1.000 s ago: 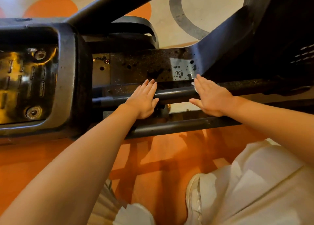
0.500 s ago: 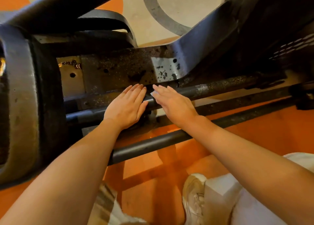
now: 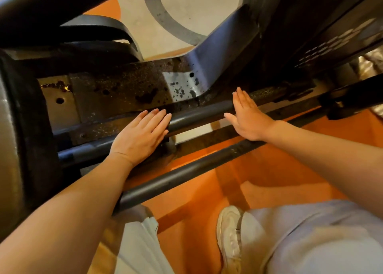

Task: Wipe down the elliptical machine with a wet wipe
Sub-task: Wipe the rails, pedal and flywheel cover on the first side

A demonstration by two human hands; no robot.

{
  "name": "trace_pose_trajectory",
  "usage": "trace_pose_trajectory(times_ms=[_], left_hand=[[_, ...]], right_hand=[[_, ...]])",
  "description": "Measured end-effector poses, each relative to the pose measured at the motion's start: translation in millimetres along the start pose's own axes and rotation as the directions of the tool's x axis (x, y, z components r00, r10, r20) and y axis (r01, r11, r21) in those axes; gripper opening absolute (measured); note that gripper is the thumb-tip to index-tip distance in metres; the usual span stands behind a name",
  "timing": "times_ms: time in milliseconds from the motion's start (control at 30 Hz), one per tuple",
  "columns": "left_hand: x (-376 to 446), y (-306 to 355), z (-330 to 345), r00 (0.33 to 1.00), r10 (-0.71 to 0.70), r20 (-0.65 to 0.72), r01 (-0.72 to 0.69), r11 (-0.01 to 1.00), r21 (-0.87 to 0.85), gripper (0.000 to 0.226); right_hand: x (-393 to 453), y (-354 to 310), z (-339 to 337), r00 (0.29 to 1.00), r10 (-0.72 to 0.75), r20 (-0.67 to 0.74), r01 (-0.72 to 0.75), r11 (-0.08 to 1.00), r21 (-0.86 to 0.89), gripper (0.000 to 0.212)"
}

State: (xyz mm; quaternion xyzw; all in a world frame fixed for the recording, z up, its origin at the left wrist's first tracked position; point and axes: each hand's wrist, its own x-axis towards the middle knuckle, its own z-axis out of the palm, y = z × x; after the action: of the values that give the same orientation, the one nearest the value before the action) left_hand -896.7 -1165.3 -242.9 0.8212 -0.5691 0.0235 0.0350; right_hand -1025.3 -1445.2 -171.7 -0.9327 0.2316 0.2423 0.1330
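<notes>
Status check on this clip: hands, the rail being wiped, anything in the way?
Left hand flat on upper rail. Right hand flat on same rail, wipe not visible. No obstruction between hands.

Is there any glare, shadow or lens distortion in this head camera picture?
Head view: warm light; glare on the grey frame plate; the rail bends from wide-angle distortion; arm shadows on the orange floor; left hand and right hand are reasonably sharp.

dark speckled elliptical machine (image 3: 128,91), low rails
</notes>
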Motion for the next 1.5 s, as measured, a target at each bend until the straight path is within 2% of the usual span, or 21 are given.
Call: trace_pose_trajectory(times_ms=[67, 100, 167, 267, 333, 400, 467, 533, 600, 633, 733, 833, 933, 1000, 1067, 1167, 1233, 1300, 1367, 1433, 1500], left_hand=[[-0.1, -0.7, 0.7, 1.000, 0.018, 0.008, -0.018, 1.000, 0.004, 0.052], [0.0, -1.1, 1.0, 1.000, 0.025, 0.011, -0.025, 1.000, 0.007, 0.052], [-0.7, -2.0, 2.2, 0.999, 0.037, 0.010, -0.037, 0.999, 0.012, 0.053], [-0.9, -2.8, 1.0, 0.999, 0.037, 0.013, -0.038, 0.999, 0.019, 0.053], [0.4, -1.5, -0.4, 0.999, 0.034, 0.009, -0.034, 0.999, 0.005, 0.052], [1.4, -0.5, -2.1, 1.000, 0.025, 0.019, -0.025, 1.000, -0.006, 0.052], [1.8, -0.8, -4.0, 0.999, 0.002, 0.041, -0.002, 1.000, -0.006, 0.054], [3.7, -0.3, -6.3, 0.998, -0.023, 0.056, 0.023, 1.000, -0.005, 0.054], [9.0, 5.0, -7.1, 0.998, -0.006, 0.058, 0.006, 1.000, -0.005, 0.054], [14.3, 9.3, -6.9, 0.998, 0.016, 0.060, -0.016, 1.000, -0.002, 0.054], [36.1, 24.1, -5.2, 0.996, 0.054, 0.077, -0.053, 0.998, -0.017, 0.054], [53.4, 32.7, -4.7, 0.996, -0.002, 0.086, 0.005, 0.999, -0.040, 0.055], [61.0, 36.1, -3.3, 0.995, -0.031, 0.094, 0.037, 0.998, -0.060, 0.057], [63.3, 37.0, -2.7, 0.996, -0.028, 0.090, 0.033, 0.998, -0.058, 0.057], [67.6, 39.0, -2.5, 0.996, -0.018, 0.085, 0.022, 0.998, -0.053, 0.056], [79.2, 47.0, -3.6, 0.998, 0.006, 0.058, -0.003, 0.999, -0.047, 0.054], [88.9, 54.7, -2.8, 0.999, 0.029, 0.038, -0.026, 0.998, -0.064, 0.053], [94.9, 59.7, 0.8, 0.999, 0.041, 0.036, -0.038, 0.997, -0.073, 0.053], [95.4, 60.4, 4.1, 0.998, 0.050, 0.037, -0.049, 0.998, -0.047, 0.054], [94.6, 60.3, 5.0, 0.998, 0.054, 0.027, -0.053, 0.998, -0.037, 0.055], [94.0, 60.8, 4.4, 0.998, 0.062, 0.019, -0.061, 0.997, -0.041, 0.055]], right_hand=[[0.2, -14.8, 8.1, 0.999, 0.042, -0.035, -0.039, 0.997, 0.061, 0.075], [0.8, -23.7, 12.5, 0.999, 0.003, -0.033, 0.000, 0.997, 0.073, 0.075], [-0.7, -41.2, 17.8, 0.985, -0.173, 0.015, 0.171, 0.982, 0.079, 0.071], [-3.4, -43.9, 15.8, 0.903, -0.419, 0.094, 0.416, 0.908, 0.055, 0.065], [-3.8, -29.6, 8.0, 0.883, -0.453, 0.125, 0.456, 0.890, 0.005, 0.064], [-2.9, -6.3, 1.7, 0.929, -0.351, 0.114, 0.355, 0.934, -0.019, 0.068], [-1.8, 19.3, -3.4, 0.984, -0.153, 0.089, 0.154, 0.988, 0.003, 0.071], [-1.9, 39.2, -6.1, 0.997, 0.038, 0.066, -0.038, 0.999, -0.003, 0.073], [-1.7, 45.3, -6.4, 0.990, 0.124, 0.069, -0.126, 0.992, 0.024, 0.074], [-2.0, 42.7, -6.9, 0.990, 0.115, 0.082, -0.119, 0.992, 0.041, 0.074], [-2.5, 20.1, -2.0, 0.984, -0.099, 0.149, 0.088, 0.993, 0.080, 0.073], [-1.6, 6.5, 1.5, 0.920, -0.326, 0.218, 0.324, 0.945, 0.046, 0.067], [-2.6, 15.0, -0.7, 0.897, -0.388, 0.212, 0.380, 0.921, 0.080, 0.065], [-1.4, 25.7, 0.5, 0.946, -0.300, 0.123, 0.281, 0.948, 0.150, 0.068], [4.2, 43.6, 2.4, 0.997, -0.078, 0.018, 0.075, 0.986, 0.149, 0.071], [13.4, 73.7, 1.1, 0.974, 0.212, -0.077, -0.197, 0.966, 0.170, 0.073], [20.6, 83.7, 0.4, 0.943, 0.310, -0.122, -0.277, 0.933, 0.230, 0.073], [26.2, 83.2, -0.2, 0.928, 0.346, -0.139, -0.301, 0.915, 0.268, 0.073], [25.7, 79.9, -1.9, 0.956, 0.262, -0.128, -0.223, 0.939, 0.262, 0.068], [19.0, 79.0, -5.4, 0.996, 0.016, -0.085, 0.006, 0.969, 0.246, 0.060], [11.6, 80.8, -7.0, 0.978, -0.208, -0.014, 0.205, 0.945, 0.254, 0.056]])
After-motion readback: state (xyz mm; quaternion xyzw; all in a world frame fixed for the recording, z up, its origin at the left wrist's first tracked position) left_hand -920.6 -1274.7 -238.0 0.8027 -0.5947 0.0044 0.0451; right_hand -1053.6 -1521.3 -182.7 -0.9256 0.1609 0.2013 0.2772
